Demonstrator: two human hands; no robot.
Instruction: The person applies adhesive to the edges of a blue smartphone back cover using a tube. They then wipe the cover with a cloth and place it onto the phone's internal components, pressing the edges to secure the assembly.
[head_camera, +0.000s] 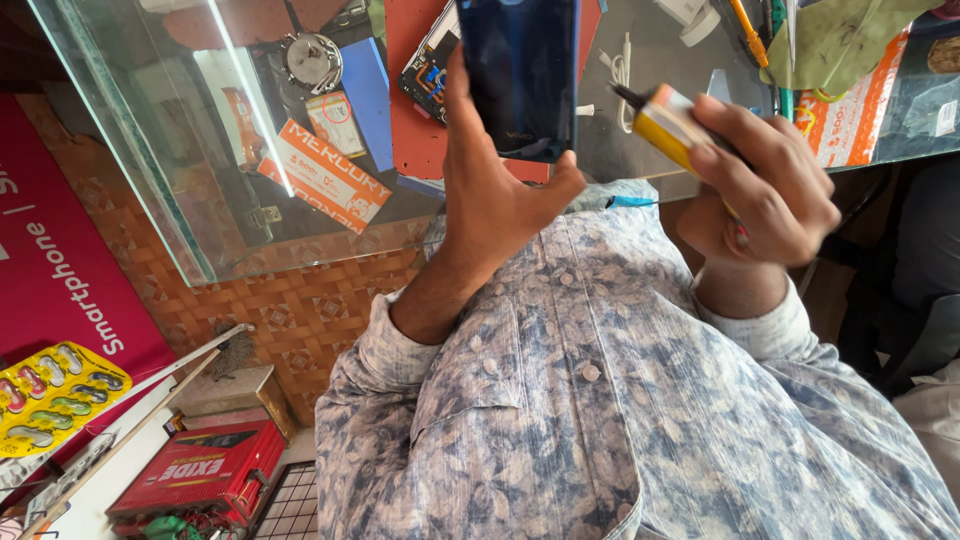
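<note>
The person wears a pale blue-grey floral shirt (600, 400) with small buttons and both sleeves rolled up.

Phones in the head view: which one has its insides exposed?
The opened phone lying on the red mat, circuitry showing; the dark blue phone gripped in the left hand shows an intact glossy back.

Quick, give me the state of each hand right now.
Left hand: closed on a dark blue phone, held upright.
Right hand: closed on a small yellow tube.
</note>
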